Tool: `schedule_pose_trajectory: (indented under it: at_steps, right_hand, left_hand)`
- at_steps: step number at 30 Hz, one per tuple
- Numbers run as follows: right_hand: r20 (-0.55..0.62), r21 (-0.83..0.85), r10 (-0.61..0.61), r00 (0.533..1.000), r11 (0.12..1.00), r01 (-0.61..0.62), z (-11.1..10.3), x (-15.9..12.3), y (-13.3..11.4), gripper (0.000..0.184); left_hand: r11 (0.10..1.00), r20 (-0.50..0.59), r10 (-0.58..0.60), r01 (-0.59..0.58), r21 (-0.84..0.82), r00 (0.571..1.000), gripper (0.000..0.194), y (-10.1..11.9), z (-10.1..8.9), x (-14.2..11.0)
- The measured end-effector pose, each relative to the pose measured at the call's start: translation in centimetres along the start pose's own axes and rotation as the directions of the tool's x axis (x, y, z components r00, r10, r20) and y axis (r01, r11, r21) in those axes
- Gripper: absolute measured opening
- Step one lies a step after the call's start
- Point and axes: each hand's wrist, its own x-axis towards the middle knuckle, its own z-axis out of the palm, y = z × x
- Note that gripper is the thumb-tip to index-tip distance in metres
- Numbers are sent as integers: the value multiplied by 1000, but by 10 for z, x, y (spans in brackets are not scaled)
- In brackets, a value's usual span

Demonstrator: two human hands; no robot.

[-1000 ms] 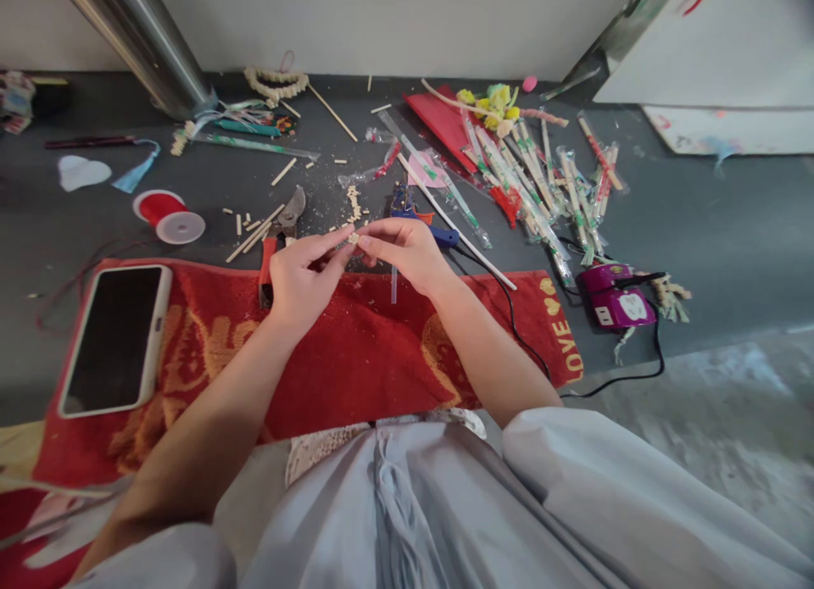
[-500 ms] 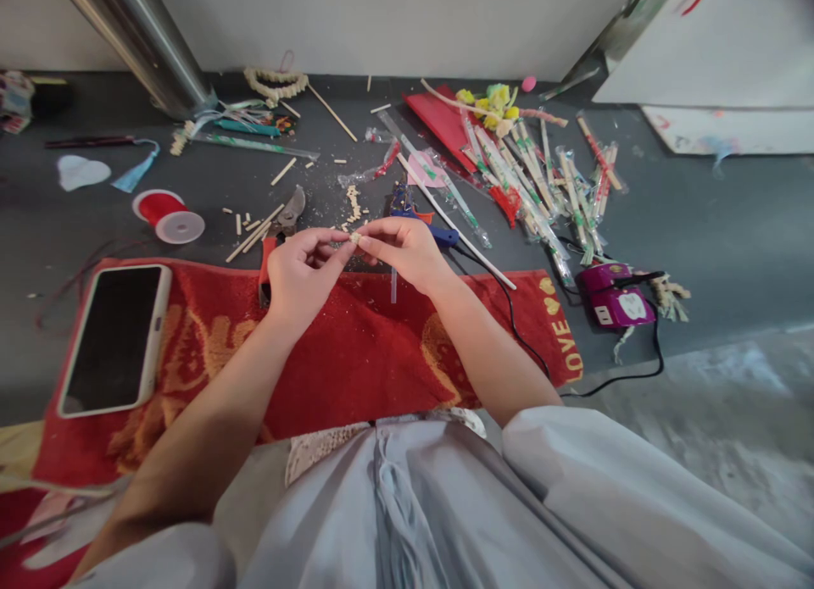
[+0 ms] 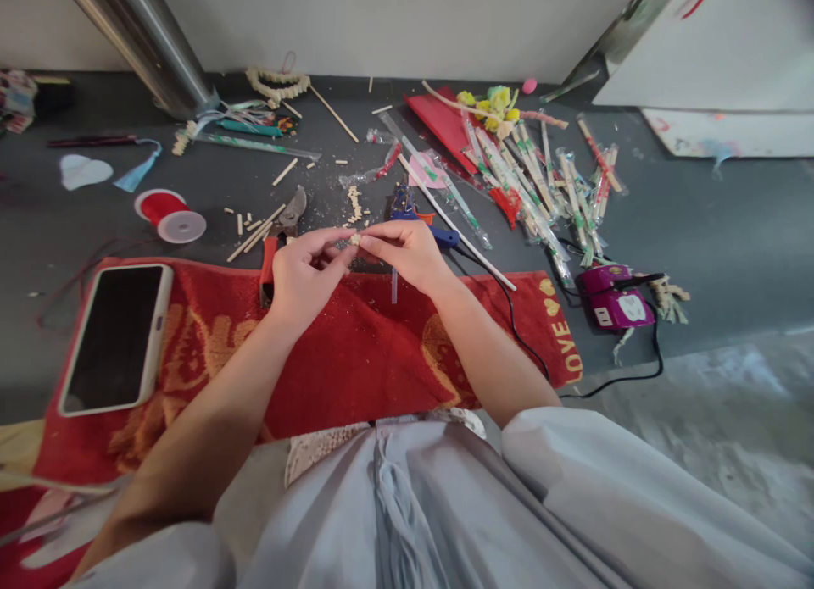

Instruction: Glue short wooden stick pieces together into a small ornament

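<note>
Counter [image 3: 731, 225]: dark grey, backed by a pale wall [image 3: 381, 30] and strewn with cut bits [image 3: 240, 225]; its near edge is covered by a red towel [image 3: 356, 360].
Piece [image 3: 355, 240]: pale and tiny, held by the fingertips of both hands, seen just over the towel's far edge; its exact form is too small to be made out.
Weight and feel of the piece: judged to be very light, stiff and dry, probably wood, hardly slippery; any joint in it could be snapped by a hard squeeze.
Hold on the piece: best taken at its opposite sides, with light fingertip pressure.
Left hand [image 3: 305, 275]: thumb and forefinger are pinched on the piece's left side, the other fingers loosely curled.
Right hand [image 3: 407, 254]: the right side is pinched likewise, the back of the hand turned up.
Forearms [image 3: 496, 347]: angled inward over the towel, so that the fingertips are brought together.
Pruner [image 3: 290, 212]: laid beside the left hand, its handle partly hidden by it.
Glue gun [image 3: 443, 236]: laid just beyond the right hand, partly covered.
</note>
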Motion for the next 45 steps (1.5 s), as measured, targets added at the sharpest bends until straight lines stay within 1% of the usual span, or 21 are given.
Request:
schedule_pose_trajectory:
  at_steps: [3,6,11,18,23,26,31,34,41,45]
  right_hand:
    - [-9,19,8,1000,1000,-7,0,0,1,43]
    - [-30,75,20,999,997,-18,2,1,0,45]
    - [-79,129,15,997,992,-4,5,0,-3,46]
    - [-57,63,-49,997,997,52,3,-2,-1,41]
    - [-97,44,-32,995,998,37,4,-1,-1,45]
    - [-109,38,-47,993,998,52,5,-2,-3,46]
    - [-100,70,-104,990,991,111,5,-3,-3,36]
    - [-106,43,-95,990,994,100,4,-4,-3,34]
    - [-71,4,-90,993,996,91,3,-3,2,36]
    - [-78,-15,-90,993,996,89,5,-4,1,31]
  left_hand:
    - [1000,2,2,-2,-5,1000,17,2,0,0]
    - [1000,-12,10,-10,-20,1000,14,5,0,-1]
    - [999,-38,38,-39,-19,999,17,6,2,-1]
    - [999,-53,35,-34,12,998,16,5,2,-2]
    - [999,-50,27,-26,22,998,15,7,2,-2]
    - [999,-36,28,-28,16,999,12,10,1,-3]
    - [999,-35,48,-47,4,998,7,10,0,-3]
    - [998,-48,63,-63,12,997,7,7,1,-3]
    - [999,-37,29,-28,19,999,6,2,2,-3]
    - [998,-40,56,-56,13,998,6,1,3,-3]
